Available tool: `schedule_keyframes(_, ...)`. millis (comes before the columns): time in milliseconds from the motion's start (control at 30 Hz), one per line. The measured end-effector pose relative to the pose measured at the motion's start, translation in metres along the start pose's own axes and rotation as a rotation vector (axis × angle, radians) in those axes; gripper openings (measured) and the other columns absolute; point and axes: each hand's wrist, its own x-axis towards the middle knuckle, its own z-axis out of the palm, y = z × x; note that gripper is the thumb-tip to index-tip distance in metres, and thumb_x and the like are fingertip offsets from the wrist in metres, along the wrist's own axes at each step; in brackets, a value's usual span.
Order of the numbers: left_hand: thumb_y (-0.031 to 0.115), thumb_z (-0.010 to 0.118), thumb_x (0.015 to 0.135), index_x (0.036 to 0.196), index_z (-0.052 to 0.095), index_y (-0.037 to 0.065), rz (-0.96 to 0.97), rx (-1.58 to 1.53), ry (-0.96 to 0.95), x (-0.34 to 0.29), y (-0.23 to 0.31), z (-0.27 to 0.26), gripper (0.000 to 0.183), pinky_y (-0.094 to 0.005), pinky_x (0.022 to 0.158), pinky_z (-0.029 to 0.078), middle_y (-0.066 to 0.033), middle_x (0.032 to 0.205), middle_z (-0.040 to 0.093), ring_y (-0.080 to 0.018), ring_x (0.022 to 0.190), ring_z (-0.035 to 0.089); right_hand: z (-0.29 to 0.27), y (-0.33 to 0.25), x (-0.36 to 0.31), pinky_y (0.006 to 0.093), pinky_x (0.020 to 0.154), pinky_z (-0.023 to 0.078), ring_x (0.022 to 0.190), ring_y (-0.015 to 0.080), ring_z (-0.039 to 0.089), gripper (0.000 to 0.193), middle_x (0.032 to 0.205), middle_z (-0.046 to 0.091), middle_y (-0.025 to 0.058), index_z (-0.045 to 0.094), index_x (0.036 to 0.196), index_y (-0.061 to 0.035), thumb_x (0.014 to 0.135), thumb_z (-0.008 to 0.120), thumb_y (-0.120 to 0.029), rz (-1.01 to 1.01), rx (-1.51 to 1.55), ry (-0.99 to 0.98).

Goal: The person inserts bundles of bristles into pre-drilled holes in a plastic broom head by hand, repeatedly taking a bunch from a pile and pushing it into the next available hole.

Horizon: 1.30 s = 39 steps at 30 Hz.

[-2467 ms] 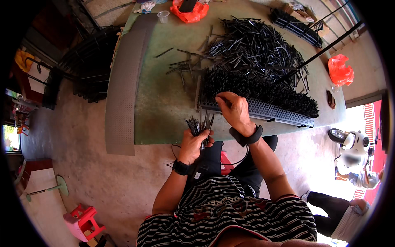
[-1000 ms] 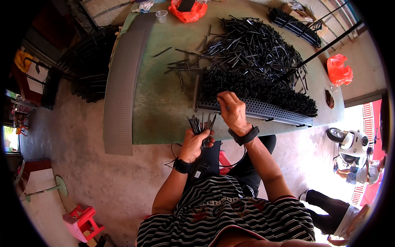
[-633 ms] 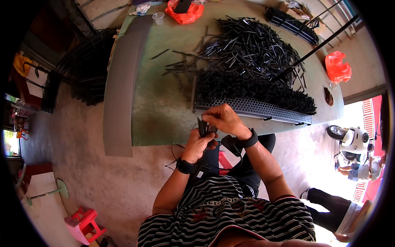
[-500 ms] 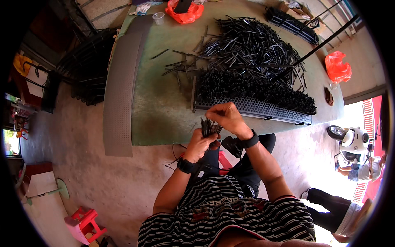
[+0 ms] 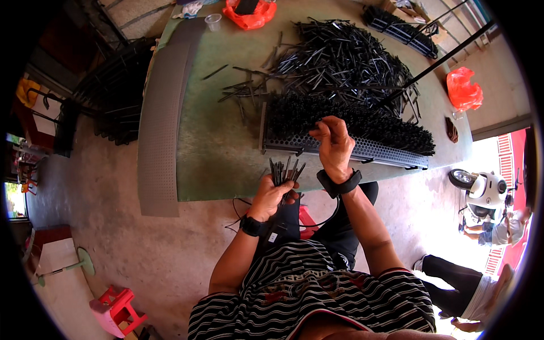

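My left hand [image 5: 270,198] is closed round a bundle of thin black strips [image 5: 287,170], whose ends fan upward just off the table's near edge. My right hand [image 5: 336,150] is raised over the front of a long perforated metal rack [image 5: 385,158], thumb and forefinger pinched together. Whatever lies in that pinch is too small and dark to make out. Dense upright black strips [image 5: 351,122] fill the rack like bristles. Behind it spreads a big loose pile of black strips [image 5: 345,62], with a few stray ones to its left.
A flat perforated grey sheet [image 5: 164,113] lies along the left side of the green table [image 5: 221,153]. A plastic cup [image 5: 213,22] and red bags [image 5: 463,90] rest toward the edges. A second filled rack [image 5: 399,31] is at the far right. A thin black pole [image 5: 447,59] slants across the table's right.
My right hand has moved away from the bundle, up and to the right, to the rack. My left hand keeps the bundle in nearly the same place.
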Motion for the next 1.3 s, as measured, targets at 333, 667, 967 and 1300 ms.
schedule_keyframes(333,0.008,0.058,0.085,0.09,0.059,-0.003,0.01,-0.009,0.014,-0.001,0.004,-0.004,0.012,-0.0252,0.047,0.048,-0.0096,0.08,0.064,-0.0154,0.059,0.061,0.006,-0.002,0.003,0.0327,0.049,0.047,0.059,0.0257,0.06,0.015,0.072,0.057,0.01,0.06,0.097,-0.0052,0.083,0.058,-0.005,-0.287,-0.452,-0.243)
schedule_keyframes(667,0.007,0.059,0.084,0.092,0.058,-0.002,0.016,0.022,0.039,0.001,0.001,0.0,0.012,-0.0264,0.047,0.049,-0.0088,0.08,0.063,-0.0165,0.06,0.061,0.005,-0.023,-0.003,0.0341,0.053,0.047,0.062,0.0296,0.061,0.012,0.074,0.062,0.0131,0.065,0.087,-0.0053,0.077,0.063,-0.011,-0.072,-0.396,-0.406)
schedule_keyframes(967,0.006,0.059,0.084,0.096,0.058,-0.002,0.02,0.023,-0.002,0.005,-0.002,0.006,0.015,-0.0261,0.048,0.051,-0.0096,0.079,0.063,-0.0172,0.061,0.062,0.0,-0.021,-0.017,0.0211,0.05,0.045,0.056,0.01,0.058,0.008,0.074,0.065,0.0076,0.06,0.085,0.0035,0.085,0.058,-0.004,0.351,0.05,-0.46)
schedule_keyframes(1300,0.007,0.058,0.085,0.096,0.058,-0.003,0.003,0.025,0.058,0.002,-0.004,-0.006,0.015,-0.0273,0.048,0.05,-0.0107,0.081,0.064,-0.0181,0.061,0.062,-0.001,-0.01,-0.006,0.022,0.057,0.051,0.068,0.0153,0.066,0.006,0.08,0.064,0.0094,0.054,0.093,0.0016,0.089,0.052,-0.002,-0.019,-0.052,-0.026)
